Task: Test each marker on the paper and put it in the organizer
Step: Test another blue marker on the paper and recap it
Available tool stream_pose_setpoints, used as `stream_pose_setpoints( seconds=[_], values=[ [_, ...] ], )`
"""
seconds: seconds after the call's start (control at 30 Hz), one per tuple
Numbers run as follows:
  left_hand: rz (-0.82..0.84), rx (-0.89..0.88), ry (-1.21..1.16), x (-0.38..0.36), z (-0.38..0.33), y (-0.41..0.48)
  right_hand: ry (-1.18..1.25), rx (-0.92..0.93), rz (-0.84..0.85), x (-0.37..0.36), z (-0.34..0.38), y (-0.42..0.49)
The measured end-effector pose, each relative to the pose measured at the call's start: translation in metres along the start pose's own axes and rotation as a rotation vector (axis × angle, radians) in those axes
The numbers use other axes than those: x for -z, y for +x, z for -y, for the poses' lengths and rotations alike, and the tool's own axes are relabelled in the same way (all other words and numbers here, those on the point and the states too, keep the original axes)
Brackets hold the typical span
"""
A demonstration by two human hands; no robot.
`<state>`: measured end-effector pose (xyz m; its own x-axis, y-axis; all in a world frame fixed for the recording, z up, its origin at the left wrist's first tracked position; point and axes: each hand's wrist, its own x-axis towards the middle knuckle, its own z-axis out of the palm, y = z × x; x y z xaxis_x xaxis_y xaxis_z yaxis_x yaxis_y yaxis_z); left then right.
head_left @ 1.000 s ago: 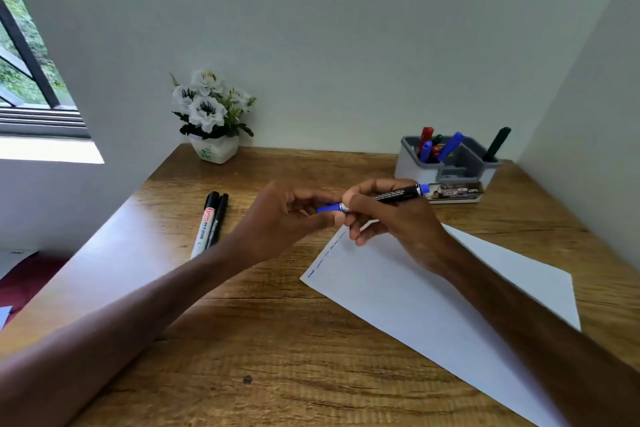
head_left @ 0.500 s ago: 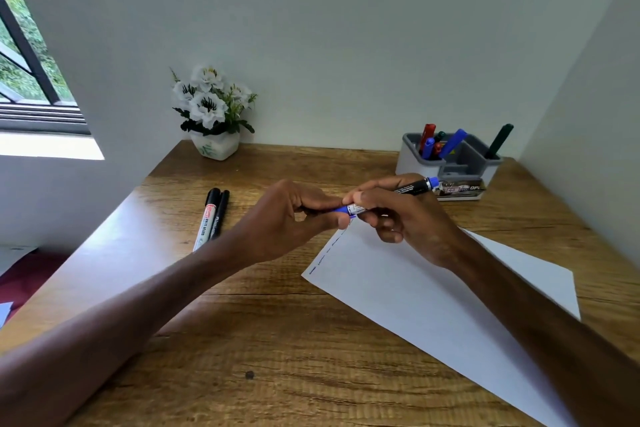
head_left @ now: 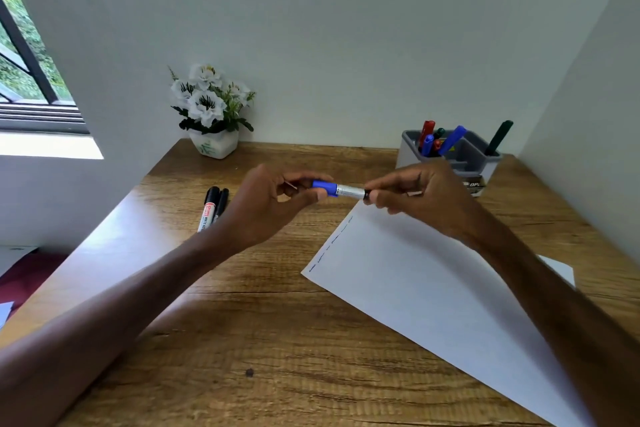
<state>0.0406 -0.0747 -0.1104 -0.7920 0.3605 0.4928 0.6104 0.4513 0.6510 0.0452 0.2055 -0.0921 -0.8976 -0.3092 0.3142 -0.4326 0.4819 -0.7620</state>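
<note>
Marker (head_left: 341, 190) is light, stiff and kinda slick, held over the desk between your hands, left hand (head_left: 273, 204) pinching the blue cap, right hand (head_left: 420, 198) clamped on the barrel, so I'd grip mid-barrel.

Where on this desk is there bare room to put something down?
Bare wood lies along the near edge of the desk, left of the paper, and at the back between the flower pot and the organizer. It is crowded around the two black markers and both hands.
</note>
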Motion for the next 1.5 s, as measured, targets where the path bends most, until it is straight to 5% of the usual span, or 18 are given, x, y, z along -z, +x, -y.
stream_pose_setpoints(
  seconds=[0.17,0.33,0.57,0.8,1.2,1.5],
  values=[
    [-0.001,-0.077,0.044,-0.01,-0.007,-0.005,-0.176,0.185,0.096,-0.029,0.011,-0.001],
    [0.001,-0.136,0.074,-0.011,-0.008,-0.007,-0.257,0.27,0.017,-0.04,0.013,-0.002],
    [-0.034,-0.182,0.058,-0.004,-0.006,-0.003,-0.333,0.229,-0.082,-0.042,0.013,-0.004],
    [-0.032,-0.159,0.071,-0.007,-0.005,-0.004,-0.299,0.193,0.019,-0.04,0.018,-0.003],
    [-0.079,0.048,0.008,-0.008,-0.008,-0.005,0.353,-0.059,0.253,-0.01,0.015,-0.005],
    [-0.022,0.224,-0.548,-0.003,-0.014,-0.001,0.634,-0.126,0.175,-0.001,0.002,-0.003]
  ],
)
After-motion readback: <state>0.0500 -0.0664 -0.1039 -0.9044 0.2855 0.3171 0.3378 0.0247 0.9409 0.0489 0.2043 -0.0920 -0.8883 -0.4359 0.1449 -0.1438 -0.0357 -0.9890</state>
